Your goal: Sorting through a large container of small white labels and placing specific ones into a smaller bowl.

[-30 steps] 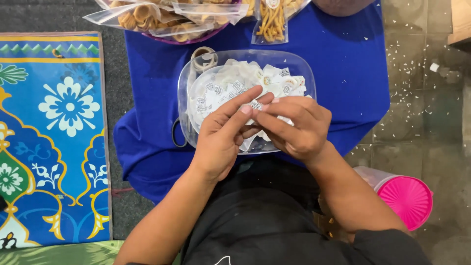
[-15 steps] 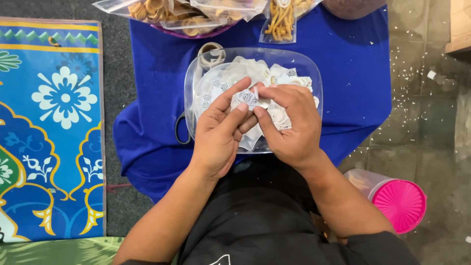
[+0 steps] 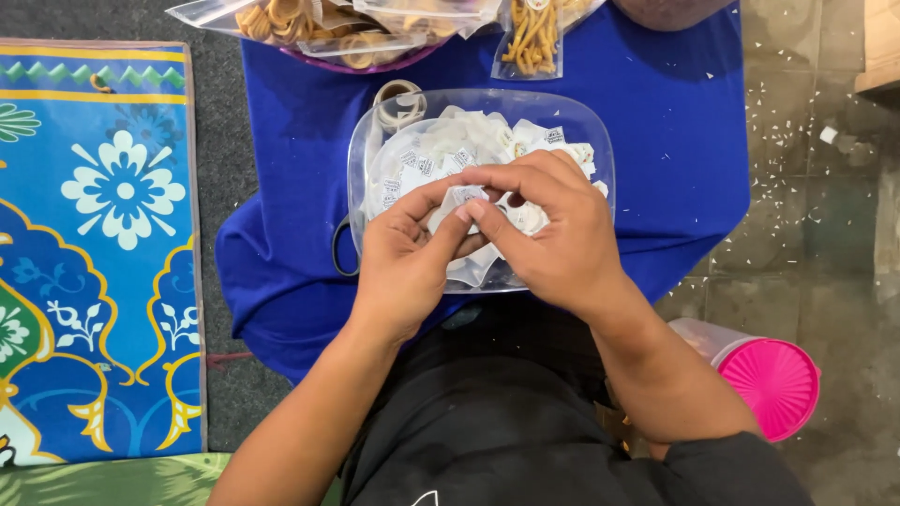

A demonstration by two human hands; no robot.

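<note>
A clear plastic tray [image 3: 600, 141] sits on a blue cloth [image 3: 675, 150] and is full of small white printed paper slips [image 3: 441, 150]. My left hand [image 3: 403, 262] and my right hand [image 3: 553, 234] meet over the tray's near side. Both pinch one white slip [image 3: 462, 195] between thumbs and fingertips. A roll of clear tape [image 3: 398, 101] rests at the tray's far left corner.
Clear bags of fried snacks [image 3: 309, 23] and yellow sticks [image 3: 534, 37] lie at the cloth's far edge. A patterned blue mat [image 3: 94, 253] is on the left. A jar with a pink lid [image 3: 773, 384] lies at right on a tiled floor strewn with white scraps. Black scissor handles [image 3: 339, 251] poke from under the tray.
Both hands have shifted slightly toward the tray's middle, fingertips still working on a slip. The view has moved a little closer.
</note>
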